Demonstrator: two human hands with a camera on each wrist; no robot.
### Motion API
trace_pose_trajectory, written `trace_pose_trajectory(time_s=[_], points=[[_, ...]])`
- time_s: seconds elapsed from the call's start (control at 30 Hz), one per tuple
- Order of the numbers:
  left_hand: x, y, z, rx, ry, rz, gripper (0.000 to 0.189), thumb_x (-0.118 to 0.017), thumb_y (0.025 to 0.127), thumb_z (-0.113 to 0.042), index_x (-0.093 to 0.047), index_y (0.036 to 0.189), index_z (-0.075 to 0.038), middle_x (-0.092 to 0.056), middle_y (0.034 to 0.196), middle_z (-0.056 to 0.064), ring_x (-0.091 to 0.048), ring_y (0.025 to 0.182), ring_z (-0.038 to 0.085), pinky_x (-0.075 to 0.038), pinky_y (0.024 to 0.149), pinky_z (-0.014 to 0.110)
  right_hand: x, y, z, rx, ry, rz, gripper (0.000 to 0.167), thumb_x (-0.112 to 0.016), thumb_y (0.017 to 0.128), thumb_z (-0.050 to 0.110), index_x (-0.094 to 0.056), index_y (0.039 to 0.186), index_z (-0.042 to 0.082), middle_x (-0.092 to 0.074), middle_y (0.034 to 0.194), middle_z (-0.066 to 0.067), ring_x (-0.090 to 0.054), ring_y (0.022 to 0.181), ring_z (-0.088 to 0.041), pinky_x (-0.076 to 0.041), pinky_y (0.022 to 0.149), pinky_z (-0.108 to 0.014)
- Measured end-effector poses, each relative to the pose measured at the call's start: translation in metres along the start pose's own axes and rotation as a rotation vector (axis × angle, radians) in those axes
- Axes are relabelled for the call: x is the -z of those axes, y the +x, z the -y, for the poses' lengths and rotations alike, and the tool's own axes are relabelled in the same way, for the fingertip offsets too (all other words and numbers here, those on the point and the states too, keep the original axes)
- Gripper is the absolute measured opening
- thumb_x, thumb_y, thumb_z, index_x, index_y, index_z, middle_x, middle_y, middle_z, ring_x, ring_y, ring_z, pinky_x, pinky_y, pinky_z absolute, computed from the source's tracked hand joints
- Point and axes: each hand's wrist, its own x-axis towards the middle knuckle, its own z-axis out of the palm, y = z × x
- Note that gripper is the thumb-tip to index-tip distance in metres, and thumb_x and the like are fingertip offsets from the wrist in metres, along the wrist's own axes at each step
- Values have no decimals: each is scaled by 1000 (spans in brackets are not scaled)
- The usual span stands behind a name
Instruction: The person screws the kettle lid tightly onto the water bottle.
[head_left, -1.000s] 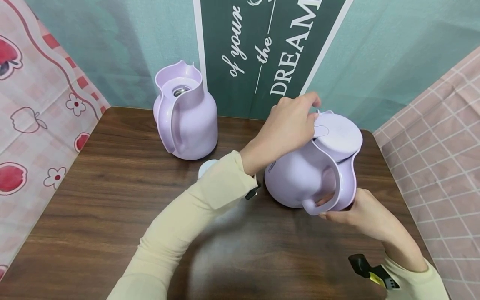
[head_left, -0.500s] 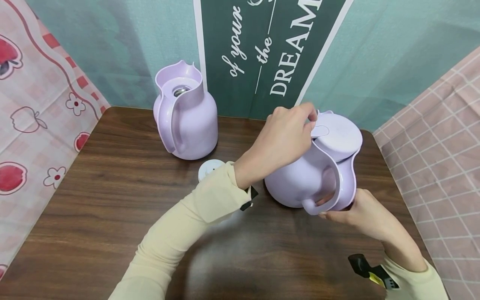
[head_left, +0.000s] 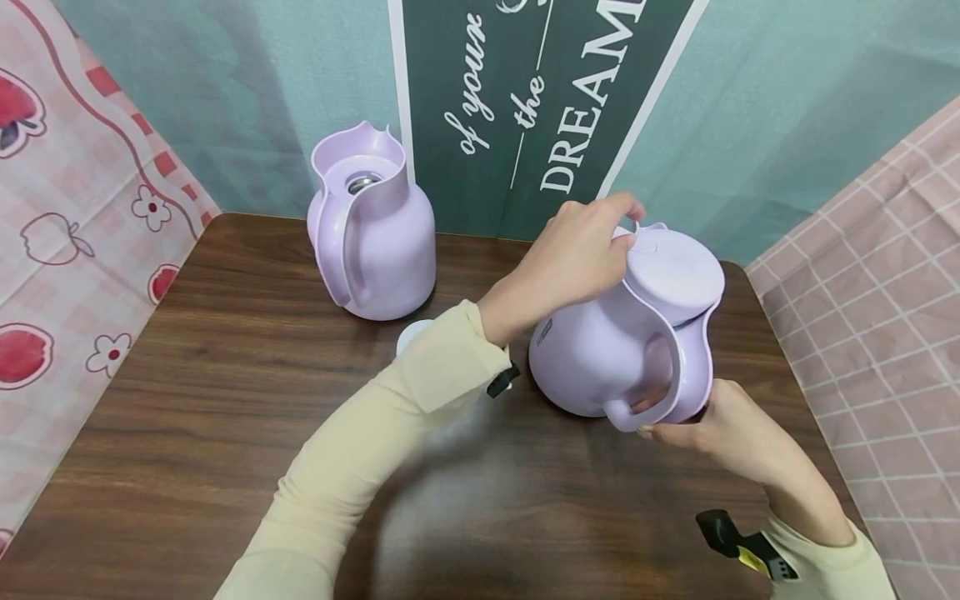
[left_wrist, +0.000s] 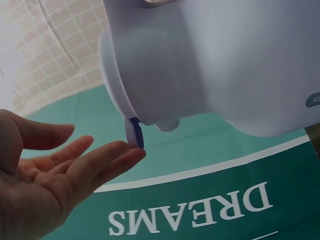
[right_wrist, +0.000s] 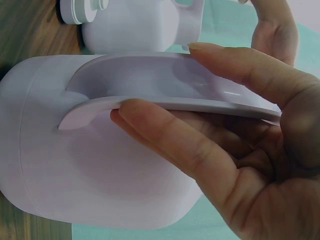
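Note:
A lilac vacuum jug stands at the right of the table, its round lid on top. My right hand grips its handle, with the thumb on one side and the fingers curled round the other. My left hand is at the lid's edge. In the left wrist view, straight fingertips touch the small tab that sticks out from the lid, while the thumb stays apart. A second lilac jug stands at the back left without a lid, its round mouth showing.
A white round stopper lies on the brown wooden table, partly hidden by my left sleeve. Behind the table hangs a green cloth with white lettering. Patterned cloths flank it on the left and right.
My left hand first drew slightly back and down from the lid's edge, then rose again, its fingers now covering the tab in the head view. The right hand and jug have stayed put.

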Motion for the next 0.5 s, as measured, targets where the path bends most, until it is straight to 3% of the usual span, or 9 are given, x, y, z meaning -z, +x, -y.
trace_pose_trajectory(time_s=[0.1, 0.23, 0.5], points=[[-2, 5, 2, -5, -4, 19, 32, -45, 94, -16, -51, 126, -14, -58, 118, -1, -51, 94, 14, -40, 72, 23, 0, 0, 0, 11, 9, 0, 27, -78, 69, 8, -62, 90, 9, -62, 76, 9, -55, 66, -2, -44, 57, -22], [-4, 7, 2, 9, -15, 13, 33, -46, 94, -17, -50, 127, -15, -57, 122, -2, -52, 98, 14, -40, 75, 23, -1, 0, -1, 17, 6, -3, 27, -78, 69, 8, -62, 90, 9, -62, 76, 9, -55, 66, -2, -44, 58, -22], [0, -6, -6, 57, -34, -34, 32, -50, 93, -21, -53, 124, -15, -62, 109, -3, -56, 89, 12, -42, 71, 23, -1, 0, 0, 11, -5, -10, 27, -79, 68, 10, -62, 89, 11, -62, 75, 10, -55, 66, -2, -43, 58, -22]])
